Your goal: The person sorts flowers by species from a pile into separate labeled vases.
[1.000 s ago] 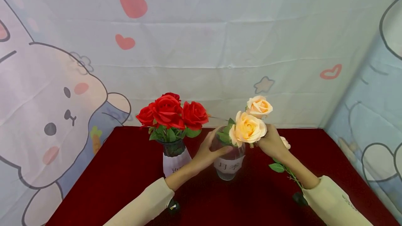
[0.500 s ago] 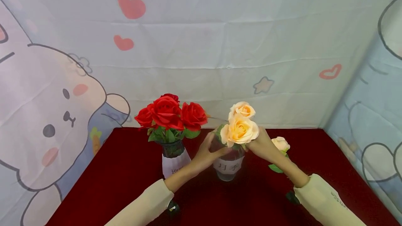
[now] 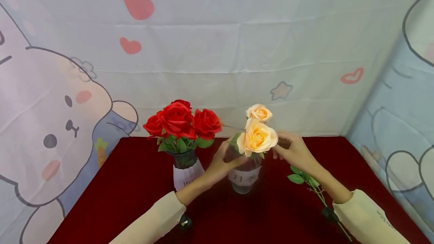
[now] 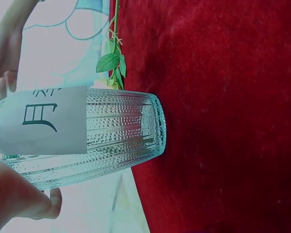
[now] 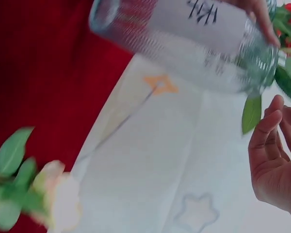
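Observation:
In the head view my left hand (image 3: pixel 222 166) grips the side of a clear ribbed glass vase (image 3: pixel 241 188) with a white paper label, standing on the red cloth. Two peach-yellow roses, a large front rose (image 3: pixel 258 138) and a smaller rear rose (image 3: pixel 259 113), rise from its mouth. My right hand (image 3: pixel 296 153) is just right of the front bloom. The right wrist view has that hand's fingers (image 5: pixel 266 127) loosely bent, holding nothing, beside the vase mouth. The left wrist view shows the thumb (image 4: pixel 36 206) against the glass (image 4: pixel 121 131).
Left of it stands another vase (image 3: pixel 183 159) of red roses (image 3: pixel 176 119), with a paper label. A loose pale rose (image 5: pixel 60 194) lies at the right; in the head view its leaves (image 3: pixel 298 178) show below my right wrist. A printed cloth backdrop (image 3: pixel 203 48) closes off the back.
My right hand brought the yellow roses leftward over the vase, let go of them and drew back slightly right. They stand less tilted. My left hand kept its grip on the vase.

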`<state>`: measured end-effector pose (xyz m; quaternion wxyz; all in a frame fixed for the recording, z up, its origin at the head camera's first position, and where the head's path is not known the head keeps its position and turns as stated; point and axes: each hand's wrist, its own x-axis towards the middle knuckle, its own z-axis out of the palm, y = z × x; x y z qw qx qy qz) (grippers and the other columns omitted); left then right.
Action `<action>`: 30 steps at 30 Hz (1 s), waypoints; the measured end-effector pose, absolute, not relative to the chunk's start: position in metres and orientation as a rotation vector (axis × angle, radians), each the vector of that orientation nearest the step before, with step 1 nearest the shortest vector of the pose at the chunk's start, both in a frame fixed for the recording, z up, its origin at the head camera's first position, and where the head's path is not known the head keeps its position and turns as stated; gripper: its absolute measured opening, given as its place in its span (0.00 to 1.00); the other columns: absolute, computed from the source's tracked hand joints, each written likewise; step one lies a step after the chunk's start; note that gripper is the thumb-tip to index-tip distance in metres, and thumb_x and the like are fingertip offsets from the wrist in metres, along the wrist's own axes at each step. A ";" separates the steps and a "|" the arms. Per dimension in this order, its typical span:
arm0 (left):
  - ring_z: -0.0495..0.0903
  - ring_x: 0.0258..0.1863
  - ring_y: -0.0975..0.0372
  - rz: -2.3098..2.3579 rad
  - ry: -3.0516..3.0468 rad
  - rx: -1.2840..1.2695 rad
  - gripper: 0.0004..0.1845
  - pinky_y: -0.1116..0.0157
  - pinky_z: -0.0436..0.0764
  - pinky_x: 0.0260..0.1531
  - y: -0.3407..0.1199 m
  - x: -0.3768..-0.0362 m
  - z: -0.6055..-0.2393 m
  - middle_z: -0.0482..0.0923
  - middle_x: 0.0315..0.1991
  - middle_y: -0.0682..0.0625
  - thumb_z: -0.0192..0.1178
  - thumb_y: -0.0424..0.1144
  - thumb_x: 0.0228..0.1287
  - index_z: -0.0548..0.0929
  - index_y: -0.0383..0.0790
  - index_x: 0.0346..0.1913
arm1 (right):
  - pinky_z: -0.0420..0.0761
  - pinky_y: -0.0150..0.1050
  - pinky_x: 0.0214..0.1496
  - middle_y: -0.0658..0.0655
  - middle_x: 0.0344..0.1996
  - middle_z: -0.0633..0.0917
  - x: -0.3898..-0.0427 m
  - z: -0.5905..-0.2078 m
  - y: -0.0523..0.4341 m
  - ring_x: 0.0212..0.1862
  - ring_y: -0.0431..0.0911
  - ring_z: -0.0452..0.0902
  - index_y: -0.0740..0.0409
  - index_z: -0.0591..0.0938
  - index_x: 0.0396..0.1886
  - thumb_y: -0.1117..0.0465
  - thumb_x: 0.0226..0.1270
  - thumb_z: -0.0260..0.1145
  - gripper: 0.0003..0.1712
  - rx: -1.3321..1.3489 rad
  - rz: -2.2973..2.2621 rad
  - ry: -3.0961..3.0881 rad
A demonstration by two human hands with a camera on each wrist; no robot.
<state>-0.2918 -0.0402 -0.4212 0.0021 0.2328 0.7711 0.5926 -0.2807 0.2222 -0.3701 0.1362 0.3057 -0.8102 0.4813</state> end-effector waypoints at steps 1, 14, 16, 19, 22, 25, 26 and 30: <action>0.63 0.75 0.54 1.860 2.418 0.738 0.50 0.46 0.65 0.74 -0.040 -0.292 -0.421 0.64 0.74 0.47 0.69 0.65 0.60 0.60 0.52 0.80 | 0.76 0.34 0.19 0.55 0.20 0.82 -0.281 -0.370 0.229 0.19 0.38 0.75 0.67 0.84 0.53 0.71 0.73 0.63 0.12 0.872 1.380 -2.354; 0.60 0.77 0.53 1.821 2.436 0.727 0.49 0.39 0.59 0.74 -0.041 -0.292 -0.420 0.62 0.76 0.49 0.67 0.69 0.59 0.59 0.62 0.80 | 0.70 0.33 0.18 0.57 0.21 0.85 -0.293 -0.419 0.326 0.17 0.38 0.75 0.70 0.85 0.52 0.62 0.75 0.64 0.15 0.489 1.004 -2.720; 0.60 0.76 0.53 1.822 2.439 0.721 0.48 0.40 0.60 0.74 -0.041 -0.291 -0.419 0.62 0.75 0.49 0.67 0.68 0.59 0.59 0.62 0.80 | 0.69 0.33 0.17 0.58 0.24 0.86 -0.297 -0.429 0.335 0.17 0.40 0.75 0.73 0.84 0.53 0.62 0.75 0.64 0.17 0.440 0.984 -2.795; 0.61 0.76 0.53 1.821 2.444 0.711 0.48 0.40 0.61 0.74 -0.042 -0.291 -0.418 0.63 0.75 0.49 0.67 0.67 0.59 0.60 0.62 0.80 | 0.72 0.33 0.18 0.57 0.23 0.87 -0.301 -0.443 0.343 0.17 0.42 0.76 0.77 0.83 0.52 0.60 0.74 0.65 0.20 0.376 0.974 -2.933; 0.62 0.76 0.54 1.820 2.447 0.696 0.47 0.41 0.61 0.74 -0.043 -0.291 -0.418 0.63 0.75 0.50 0.68 0.66 0.60 0.60 0.62 0.79 | 0.75 0.34 0.19 0.54 0.22 0.86 -0.303 -0.457 0.346 0.17 0.41 0.78 0.77 0.83 0.50 0.57 0.72 0.68 0.23 0.341 1.004 -3.068; 0.62 0.75 0.54 1.819 2.443 0.690 0.47 0.41 0.61 0.74 -0.043 -0.292 -0.418 0.64 0.73 0.50 0.68 0.65 0.60 0.60 0.62 0.79 | 0.75 0.33 0.19 0.50 0.17 0.81 -0.305 -0.467 0.346 0.16 0.39 0.74 0.74 0.85 0.41 0.57 0.69 0.70 0.19 0.353 1.041 -3.117; 0.62 0.75 0.54 1.814 2.445 0.689 0.47 0.41 0.61 0.74 -0.042 -0.292 -0.419 0.65 0.73 0.50 0.68 0.65 0.60 0.60 0.63 0.79 | 0.74 0.33 0.19 0.49 0.15 0.79 -0.306 -0.470 0.346 0.16 0.38 0.72 0.71 0.86 0.38 0.58 0.68 0.71 0.16 0.357 1.056 -3.119; 0.62 0.75 0.54 1.801 2.444 0.698 0.47 0.40 0.61 0.74 -0.042 -0.292 -0.421 0.64 0.73 0.50 0.68 0.66 0.60 0.60 0.62 0.79 | 0.70 0.31 0.19 0.45 0.12 0.70 -0.308 -0.474 0.345 0.15 0.37 0.65 0.63 0.84 0.32 0.61 0.68 0.71 0.09 0.363 1.063 -3.105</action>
